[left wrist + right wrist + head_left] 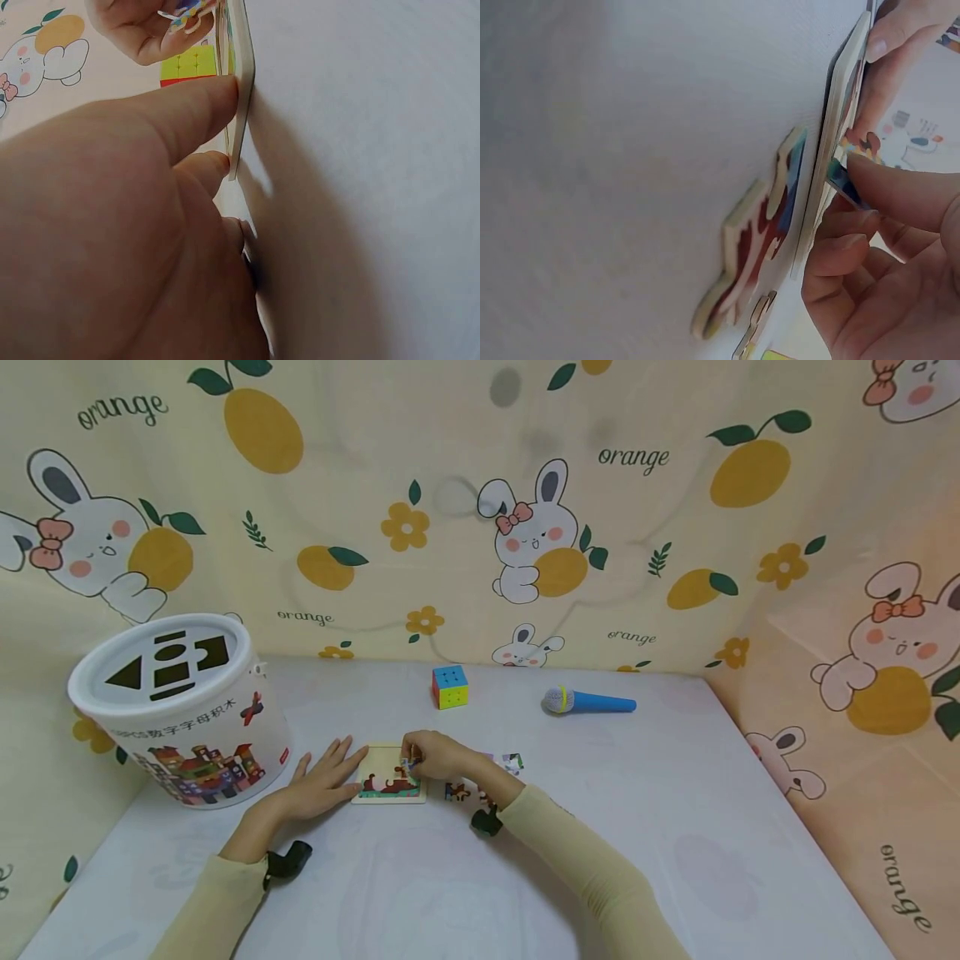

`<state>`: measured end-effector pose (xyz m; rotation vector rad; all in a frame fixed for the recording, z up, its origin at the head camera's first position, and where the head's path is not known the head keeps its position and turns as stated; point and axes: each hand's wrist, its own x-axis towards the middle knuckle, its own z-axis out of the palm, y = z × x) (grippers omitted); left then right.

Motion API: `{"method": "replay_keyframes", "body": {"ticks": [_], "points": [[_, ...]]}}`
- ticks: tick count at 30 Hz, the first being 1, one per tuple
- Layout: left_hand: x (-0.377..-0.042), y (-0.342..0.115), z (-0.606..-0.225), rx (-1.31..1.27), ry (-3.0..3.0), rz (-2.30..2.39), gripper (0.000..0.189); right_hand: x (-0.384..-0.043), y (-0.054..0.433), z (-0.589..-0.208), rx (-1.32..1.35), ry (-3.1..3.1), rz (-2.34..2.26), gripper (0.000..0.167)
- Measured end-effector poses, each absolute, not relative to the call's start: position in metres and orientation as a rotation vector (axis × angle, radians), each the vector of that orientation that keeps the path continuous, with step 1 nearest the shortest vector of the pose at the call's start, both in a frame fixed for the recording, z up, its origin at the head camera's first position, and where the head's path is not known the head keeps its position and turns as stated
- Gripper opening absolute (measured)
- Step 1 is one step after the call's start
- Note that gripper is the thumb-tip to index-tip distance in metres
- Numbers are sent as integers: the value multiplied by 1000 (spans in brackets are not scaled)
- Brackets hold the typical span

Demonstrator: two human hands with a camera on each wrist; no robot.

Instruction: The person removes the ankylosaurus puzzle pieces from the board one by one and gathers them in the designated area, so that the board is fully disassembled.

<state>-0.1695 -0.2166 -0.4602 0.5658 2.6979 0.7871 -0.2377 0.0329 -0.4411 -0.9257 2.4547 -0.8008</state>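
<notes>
A shallow wooden puzzle board (388, 799) lies on the table, its lower part filled with brown and green picture pieces. My left hand (324, 785) is spread flat at the board's left side. In the left wrist view its thumb and a finger (202, 105) touch the board's edge. Over the board's upper right, my right hand (437, 755) pinches a small puzzle piece (845, 182) between thumb and fingers. Loose puzzle pieces (457, 792) lie right of the board, partly hidden under the right forearm; the right wrist view shows one brown and blue piece (757, 232) close up.
Behind the board stands a colourful puzzle cube (450, 687). A blue toy microphone (600, 702) lies to its right. At the table's left is a large white bucket (180, 693) with shaped holes in its lid. A printed cloth (465, 435) hangs behind the table.
</notes>
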Motion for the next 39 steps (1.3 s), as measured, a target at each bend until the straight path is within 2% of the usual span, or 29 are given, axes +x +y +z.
{"method": "replay_keyframes", "body": {"ticks": [9,21,31,39], "points": [[-168,-217,-461,577,2692,797,68,-239,44,-431,-985,2419,-911,12],[-166,-218,-462,586,2701,822,67,-257,112,-414,-894,2323,-1011,18],[-172,-224,-476,615,2712,807,69,-250,166,-415,-804,2199,-957,5],[-167,-218,-460,601,2692,829,67,-243,192,-422,-752,2169,-911,4]]}}
